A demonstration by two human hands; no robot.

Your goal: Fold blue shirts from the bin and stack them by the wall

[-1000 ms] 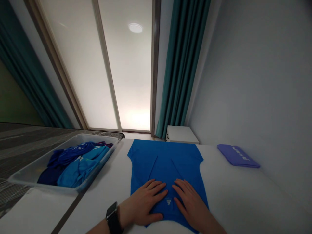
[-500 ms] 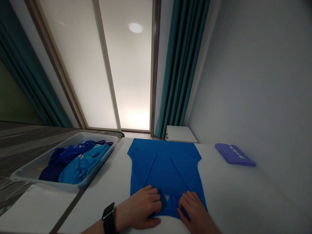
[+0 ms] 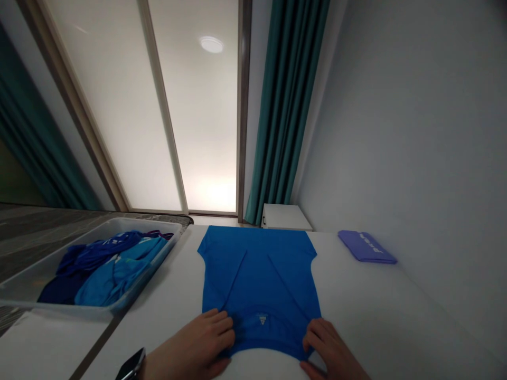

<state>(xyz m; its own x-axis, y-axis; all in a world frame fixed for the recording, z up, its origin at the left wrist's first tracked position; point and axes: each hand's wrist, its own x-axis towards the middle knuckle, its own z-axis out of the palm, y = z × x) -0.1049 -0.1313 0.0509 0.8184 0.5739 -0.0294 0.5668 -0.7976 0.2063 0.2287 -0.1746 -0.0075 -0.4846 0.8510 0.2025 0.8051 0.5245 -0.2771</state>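
A blue T-shirt (image 3: 257, 264) lies spread flat on the white table, its curved near edge towards me and a small pale logo close to that edge. My left hand (image 3: 209, 335), below a black watch on the wrist, has its curled fingers on the shirt's near left corner. At the near right corner, my right hand (image 3: 327, 345) is closed on the cloth with bent fingers and thumb. The fingertips of both hands are partly hidden.
To the left stands a translucent plastic bin (image 3: 119, 306) with crumpled blue garments (image 3: 114, 269) inside. A folded purple garment (image 3: 366, 246) with white lettering lies at the right by the wall. A white cabinet (image 3: 285, 217) stands beyond the table's far edge (image 3: 325, 233).
My hands have moved apart along the shirt's near edge, the left one leftwards and the right one rightwards, out to its corners. The view has turned slightly right.
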